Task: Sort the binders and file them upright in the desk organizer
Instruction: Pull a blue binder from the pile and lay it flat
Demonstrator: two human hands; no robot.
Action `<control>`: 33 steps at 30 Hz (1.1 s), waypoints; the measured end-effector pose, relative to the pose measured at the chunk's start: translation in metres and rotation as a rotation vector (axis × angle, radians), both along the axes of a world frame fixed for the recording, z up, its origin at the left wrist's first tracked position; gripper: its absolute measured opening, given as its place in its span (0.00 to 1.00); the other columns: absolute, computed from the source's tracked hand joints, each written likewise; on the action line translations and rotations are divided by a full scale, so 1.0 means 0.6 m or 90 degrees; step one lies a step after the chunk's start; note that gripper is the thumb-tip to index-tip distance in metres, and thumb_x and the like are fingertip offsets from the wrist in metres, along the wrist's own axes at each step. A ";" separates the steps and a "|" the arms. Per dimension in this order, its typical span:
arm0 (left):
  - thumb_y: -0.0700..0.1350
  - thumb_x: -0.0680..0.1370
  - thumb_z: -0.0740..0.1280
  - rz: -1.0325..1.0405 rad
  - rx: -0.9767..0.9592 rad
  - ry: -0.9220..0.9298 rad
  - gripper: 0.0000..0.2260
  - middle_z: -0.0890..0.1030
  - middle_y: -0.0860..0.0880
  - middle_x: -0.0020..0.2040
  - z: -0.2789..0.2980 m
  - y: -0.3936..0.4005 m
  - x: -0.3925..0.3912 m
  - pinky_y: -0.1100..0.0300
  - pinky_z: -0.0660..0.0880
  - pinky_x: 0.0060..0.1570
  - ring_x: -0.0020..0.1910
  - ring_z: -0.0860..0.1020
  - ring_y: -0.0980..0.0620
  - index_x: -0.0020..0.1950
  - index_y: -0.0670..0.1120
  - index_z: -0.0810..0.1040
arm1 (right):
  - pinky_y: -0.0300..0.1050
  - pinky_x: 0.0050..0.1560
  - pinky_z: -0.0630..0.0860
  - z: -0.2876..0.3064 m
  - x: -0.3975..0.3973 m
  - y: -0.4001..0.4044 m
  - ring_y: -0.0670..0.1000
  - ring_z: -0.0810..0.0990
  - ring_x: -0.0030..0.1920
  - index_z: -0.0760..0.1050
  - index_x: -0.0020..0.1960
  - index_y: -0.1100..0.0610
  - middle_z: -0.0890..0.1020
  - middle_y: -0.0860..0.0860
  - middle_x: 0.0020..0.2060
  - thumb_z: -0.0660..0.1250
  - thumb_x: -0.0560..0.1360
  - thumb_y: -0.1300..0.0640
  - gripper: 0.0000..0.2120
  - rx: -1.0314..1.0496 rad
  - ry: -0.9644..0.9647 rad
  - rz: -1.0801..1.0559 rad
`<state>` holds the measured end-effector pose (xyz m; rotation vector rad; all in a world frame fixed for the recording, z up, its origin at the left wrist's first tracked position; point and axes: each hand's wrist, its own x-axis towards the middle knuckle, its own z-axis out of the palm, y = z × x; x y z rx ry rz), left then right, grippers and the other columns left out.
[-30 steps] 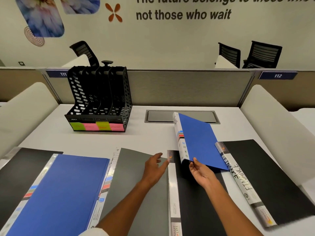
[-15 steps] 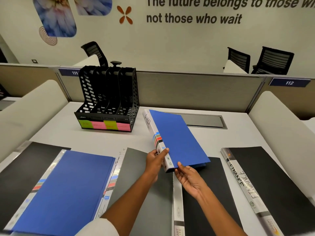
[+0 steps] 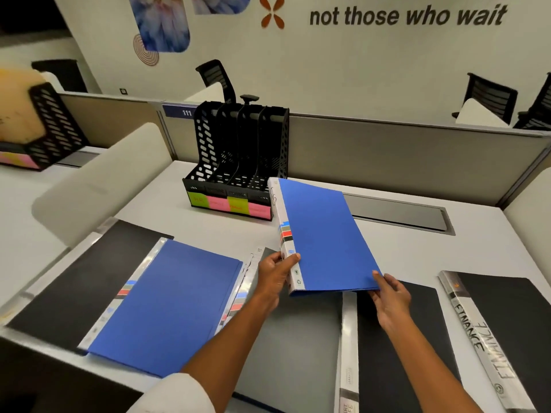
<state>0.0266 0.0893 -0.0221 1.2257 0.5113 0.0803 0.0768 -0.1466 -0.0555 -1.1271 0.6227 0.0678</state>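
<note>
Your left hand pinches the spine of the raised blue binder; your right hand grips its lower corner. Binder sits tilted above the counter, just beside the black organizer.

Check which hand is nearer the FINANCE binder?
Right. The right hand holds the lifted blue binder by its lower corner, just left of the FINANCE binder; the left hand grips the blue binder's spine, farther away.

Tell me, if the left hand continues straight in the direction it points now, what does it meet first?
Probably the desk organizer. The left hand grips the blue binder by its spine and points up toward it; depth is unclear.
</note>
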 end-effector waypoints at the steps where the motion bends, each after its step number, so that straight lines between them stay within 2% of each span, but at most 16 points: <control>1: 0.46 0.74 0.73 0.003 0.000 0.000 0.11 0.85 0.49 0.50 0.001 0.010 -0.004 0.59 0.81 0.38 0.47 0.85 0.48 0.54 0.45 0.78 | 0.52 0.61 0.76 0.005 0.008 0.003 0.55 0.78 0.58 0.71 0.66 0.60 0.77 0.55 0.59 0.73 0.73 0.61 0.24 -0.020 0.000 0.014; 5: 0.46 0.74 0.73 0.022 -0.011 0.003 0.12 0.85 0.48 0.52 -0.001 0.050 -0.017 0.58 0.81 0.41 0.48 0.85 0.48 0.55 0.45 0.80 | 0.48 0.58 0.75 0.020 0.022 0.030 0.52 0.79 0.52 0.72 0.68 0.59 0.78 0.54 0.55 0.75 0.71 0.61 0.26 -0.087 -0.008 0.057; 9: 0.46 0.74 0.74 0.035 0.000 0.001 0.10 0.85 0.46 0.50 0.002 0.102 -0.028 0.57 0.82 0.41 0.47 0.85 0.46 0.52 0.45 0.81 | 0.51 0.58 0.77 0.021 0.014 0.078 0.56 0.79 0.55 0.73 0.67 0.62 0.79 0.57 0.58 0.75 0.71 0.62 0.26 -0.140 -0.035 0.080; 11: 0.46 0.74 0.74 0.030 0.010 -0.008 0.11 0.85 0.45 0.50 0.006 0.135 -0.035 0.53 0.82 0.44 0.47 0.85 0.44 0.53 0.44 0.81 | 0.54 0.60 0.77 0.023 0.002 0.110 0.57 0.80 0.55 0.73 0.67 0.63 0.79 0.57 0.59 0.75 0.71 0.63 0.26 -0.149 -0.047 0.077; 14: 0.46 0.75 0.73 0.014 0.020 -0.023 0.13 0.84 0.43 0.52 0.012 0.186 -0.050 0.47 0.81 0.51 0.49 0.84 0.41 0.56 0.42 0.80 | 0.51 0.60 0.76 0.028 -0.020 0.157 0.56 0.81 0.54 0.73 0.67 0.64 0.80 0.58 0.59 0.74 0.71 0.64 0.26 -0.147 -0.064 0.066; 18: 0.47 0.75 0.73 -0.007 0.014 -0.044 0.14 0.85 0.44 0.52 0.018 0.271 -0.073 0.51 0.82 0.48 0.49 0.84 0.44 0.58 0.43 0.80 | 0.51 0.61 0.75 0.033 -0.057 0.233 0.55 0.80 0.53 0.73 0.66 0.64 0.80 0.58 0.59 0.73 0.72 0.66 0.23 -0.173 -0.086 0.045; 23: 0.45 0.74 0.74 -0.020 0.004 -0.052 0.15 0.84 0.44 0.52 0.016 0.393 -0.103 0.48 0.81 0.52 0.50 0.84 0.45 0.59 0.43 0.80 | 0.55 0.63 0.75 0.029 -0.117 0.345 0.56 0.80 0.54 0.74 0.66 0.65 0.80 0.59 0.59 0.72 0.73 0.66 0.22 -0.213 -0.087 0.038; 25: 0.44 0.75 0.73 -0.032 0.016 -0.058 0.16 0.84 0.43 0.54 0.006 0.442 -0.119 0.48 0.80 0.54 0.53 0.83 0.43 0.61 0.42 0.80 | 0.51 0.60 0.76 0.026 -0.142 0.387 0.55 0.80 0.52 0.74 0.65 0.65 0.81 0.59 0.58 0.72 0.73 0.65 0.21 -0.239 -0.083 0.029; 28: 0.43 0.75 0.73 -0.047 0.030 -0.063 0.15 0.85 0.47 0.50 -0.013 0.503 -0.149 0.57 0.81 0.45 0.48 0.85 0.48 0.61 0.42 0.80 | 0.46 0.56 0.75 0.020 -0.182 0.438 0.53 0.80 0.49 0.75 0.64 0.65 0.82 0.58 0.57 0.72 0.72 0.65 0.20 -0.278 -0.075 0.023; 30: 0.42 0.75 0.72 -0.064 0.031 -0.063 0.14 0.86 0.49 0.49 -0.025 0.537 -0.171 0.60 0.80 0.44 0.47 0.85 0.50 0.61 0.43 0.80 | 0.48 0.55 0.77 0.017 -0.210 0.473 0.54 0.81 0.49 0.76 0.64 0.63 0.82 0.58 0.56 0.72 0.73 0.65 0.20 -0.308 -0.062 0.021; 33: 0.41 0.77 0.70 -0.084 0.039 -0.053 0.13 0.85 0.47 0.52 -0.043 0.583 -0.200 0.54 0.81 0.50 0.50 0.84 0.48 0.61 0.43 0.80 | 0.51 0.56 0.78 0.016 -0.253 0.520 0.55 0.81 0.51 0.76 0.64 0.62 0.82 0.56 0.56 0.71 0.74 0.64 0.19 -0.376 -0.037 0.041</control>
